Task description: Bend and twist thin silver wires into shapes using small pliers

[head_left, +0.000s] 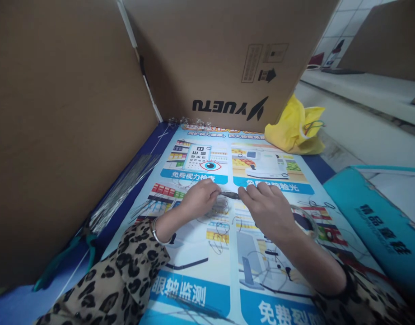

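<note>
Near the centre, my right hand (268,208) is closed round the handle end of a dark, slim tool (230,195), probably pliers. The tool's tip points left and meets the fingertips of my left hand (202,197), which are pinched together; what they hold is too small to make out. A silver bangle circles my left wrist. Below and between the hands, thin bent wires (221,232) lie on a printed poster (231,271). A coil of clear or silvery wire (309,219) is partly hidden behind my right forearm.
Cardboard walls (210,54) stand at the left and back. Green-handled pliers (67,255) and a bundle of straight wires (122,194) lie on the left. A yellow bag (295,128) sits at the back right, a turquoise box (373,216) on the right. Small wire pieces line the back.
</note>
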Motion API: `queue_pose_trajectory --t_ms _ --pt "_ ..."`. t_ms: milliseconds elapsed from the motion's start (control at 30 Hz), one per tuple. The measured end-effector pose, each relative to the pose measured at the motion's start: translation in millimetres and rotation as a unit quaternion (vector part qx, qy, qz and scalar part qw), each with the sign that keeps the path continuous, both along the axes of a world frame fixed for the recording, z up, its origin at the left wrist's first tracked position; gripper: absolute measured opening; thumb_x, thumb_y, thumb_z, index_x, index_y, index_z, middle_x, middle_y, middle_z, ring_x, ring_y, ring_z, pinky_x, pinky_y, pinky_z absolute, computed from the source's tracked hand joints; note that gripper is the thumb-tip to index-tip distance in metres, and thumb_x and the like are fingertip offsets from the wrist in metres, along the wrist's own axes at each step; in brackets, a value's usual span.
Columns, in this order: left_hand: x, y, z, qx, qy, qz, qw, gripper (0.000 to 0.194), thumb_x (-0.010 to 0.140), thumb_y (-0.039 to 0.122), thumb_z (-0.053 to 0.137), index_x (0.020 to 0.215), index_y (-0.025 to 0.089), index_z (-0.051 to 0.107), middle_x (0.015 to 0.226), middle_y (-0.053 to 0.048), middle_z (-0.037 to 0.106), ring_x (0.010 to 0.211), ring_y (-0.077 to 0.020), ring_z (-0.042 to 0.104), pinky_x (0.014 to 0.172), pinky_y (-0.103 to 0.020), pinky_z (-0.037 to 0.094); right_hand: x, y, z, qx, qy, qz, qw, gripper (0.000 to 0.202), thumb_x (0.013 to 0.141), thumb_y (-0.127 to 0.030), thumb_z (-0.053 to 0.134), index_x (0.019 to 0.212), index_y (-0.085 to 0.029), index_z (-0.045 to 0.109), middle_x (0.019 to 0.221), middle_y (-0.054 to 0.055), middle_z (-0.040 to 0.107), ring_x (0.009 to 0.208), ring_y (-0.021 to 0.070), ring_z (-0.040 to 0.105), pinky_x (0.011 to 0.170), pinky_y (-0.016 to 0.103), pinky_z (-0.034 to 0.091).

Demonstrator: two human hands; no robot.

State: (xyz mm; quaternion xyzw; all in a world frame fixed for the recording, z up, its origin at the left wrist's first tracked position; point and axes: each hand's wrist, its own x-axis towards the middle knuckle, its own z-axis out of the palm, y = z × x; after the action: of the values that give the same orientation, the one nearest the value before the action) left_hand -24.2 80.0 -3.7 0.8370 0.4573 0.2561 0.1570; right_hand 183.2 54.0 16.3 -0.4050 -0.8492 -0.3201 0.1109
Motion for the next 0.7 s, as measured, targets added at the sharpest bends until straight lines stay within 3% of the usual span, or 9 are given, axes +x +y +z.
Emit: queue_pose_trajectory --t_ms 700 --pt "-3.7 4.2 3.5 -0.029 -0.057 -0.019 0.998 0.019 0.081 0.01 0.041 0.071 0.016 0.056 0.069 -0.001 0.052 0.076 -0.0148 0.048 0.069 -0.026 0.037 0.4 5.0 -22.9 -0.012 0.063 -0.047 0.997 0.015 0.084 -0.017 0.048 0.09 -0.02 0.061 0.077 0.006 0.054 0.076 0.0196 0.039 0.067 0.035 0.022"
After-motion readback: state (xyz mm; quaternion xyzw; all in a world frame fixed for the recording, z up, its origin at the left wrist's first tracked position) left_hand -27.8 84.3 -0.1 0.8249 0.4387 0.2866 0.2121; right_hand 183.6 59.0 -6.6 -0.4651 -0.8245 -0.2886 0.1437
